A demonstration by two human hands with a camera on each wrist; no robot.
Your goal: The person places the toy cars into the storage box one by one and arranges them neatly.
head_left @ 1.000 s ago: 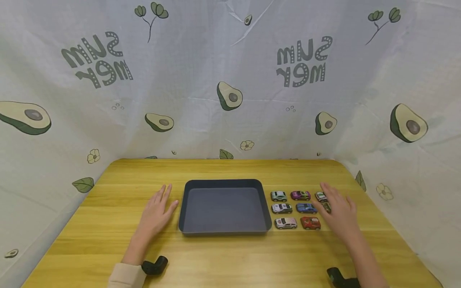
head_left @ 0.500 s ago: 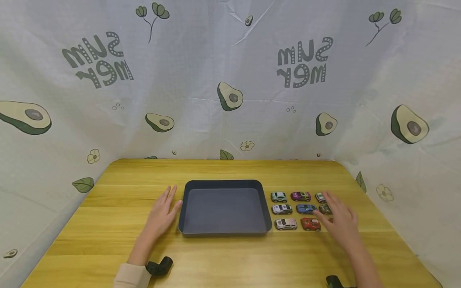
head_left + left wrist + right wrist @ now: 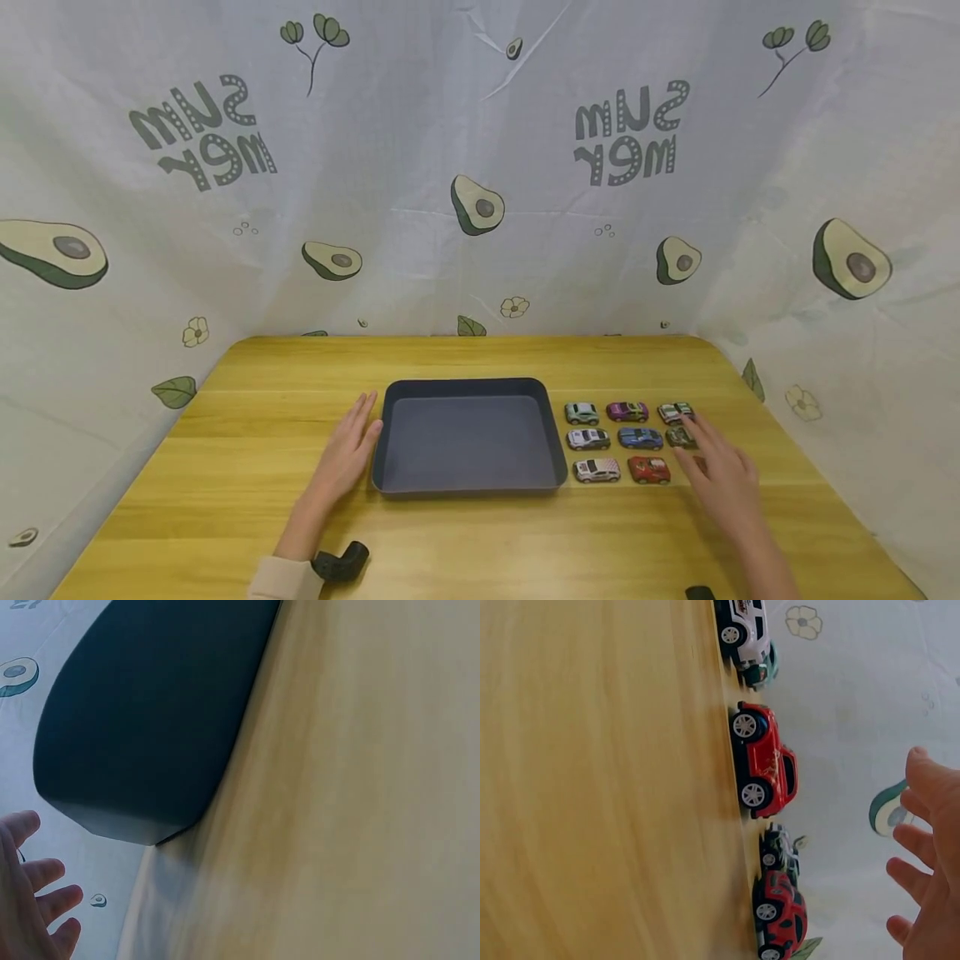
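And we see the left hand (image 3: pixel 342 454) just beside the left wall of the tray (image 3: pixel 471 442), fingers out straight, palm holding nothing; whether it touches the wall, we can't tell. The tray sits in mid-table, bare inside! Over on the right, our eyes go to the right hand (image 3: pixel 722 481), hovering wide and loose above the near end of the cars' right column, nothing in its grasp. Nine cars we count, in three rows right of the tray: far row, the mint car (image 3: pixel 581 413), purple car (image 3: pixel 627 412) and green-white car (image 3: pixel 675 412); middle row, the white car (image 3: pixel 588 439), blue car (image 3: pixel 640 438) and camo car (image 3: pixel 678 437); near row, the pink-white car (image 3: pixel 597 471), red car (image 3: pixel 648 470) and spotted car (image 3: pixel 781 911), mostly hidden by that hand in the head view.
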